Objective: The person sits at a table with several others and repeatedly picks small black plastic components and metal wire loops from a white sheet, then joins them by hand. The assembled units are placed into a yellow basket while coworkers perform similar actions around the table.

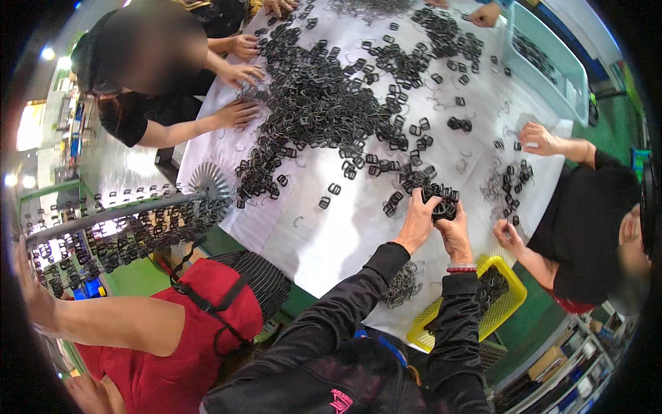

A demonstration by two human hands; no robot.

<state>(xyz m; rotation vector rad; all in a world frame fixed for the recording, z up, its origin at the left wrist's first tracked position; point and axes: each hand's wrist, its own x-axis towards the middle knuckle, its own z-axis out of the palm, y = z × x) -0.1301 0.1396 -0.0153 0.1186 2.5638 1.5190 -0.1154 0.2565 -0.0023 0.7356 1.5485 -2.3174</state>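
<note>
My left hand point(416, 222) and my right hand point(454, 237) come together over the near right part of the white-covered table point(324, 238). Between them is a bunch of small black buckles point(446, 205), with the fingers of both hands closed round it. A red bead bracelet circles my right wrist. Just beyond my hands, loose black buckles point(393, 203) lie at the near end of a large dark heap point(317, 103) of the same pieces. Close to my left forearm sits a small tangle of thin wire hooks point(403, 288).
Beside my right forearm is a yellow basket point(516, 297) with dark pieces in it. A pale blue basket point(579, 93) stands at the far right. Co-workers' hands point(238, 112) rest around the table. At left, a person in red is beside a rack point(117, 224) hung with black pieces.
</note>
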